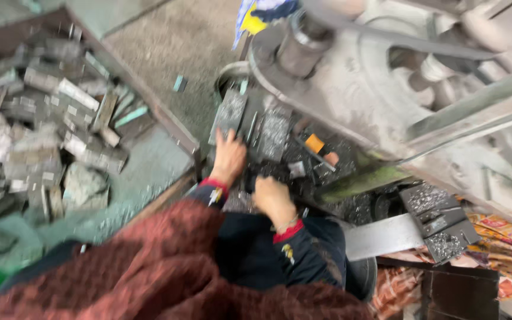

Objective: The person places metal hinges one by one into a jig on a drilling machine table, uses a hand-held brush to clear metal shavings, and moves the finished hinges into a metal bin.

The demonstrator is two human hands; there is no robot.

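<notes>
Two hands low at the foot of a grey machine

Two bare hands worked close together at the base of the machine. The left hand (229,155) reached forward with its fingers spread wide and pressed flat near the lower edge of a dark, speckled metal plate (228,112) that leaned against the machine. The right hand (272,198) lay just behind and to the right of it, knuckles up, fingers curled down into a heap of dark metal scrap (280,172); the blur hid whether it gripped anything. Both wrists showed red cuffs on dark blue sleeves, and a reddish-brown shawl (167,266) covered the arms nearer the camera.

Just right of the first plate stood a second dark plate (274,135), and beyond that a small orange piece (314,142) lay among the scrap. Above all this rose the machine (362,89) itself, with a big grey wheel and a round hub near its top. A yellow and blue rag (256,12) hung at the upper edge.

To the right, well apart from the hands, a stack of dark punched plates (440,222) rested on a pale metal strip (383,236). On the left, a wooden-edged tray (173,127) held a jumbled pile of grey metal pieces (54,130), with a green floor beside it.
</notes>
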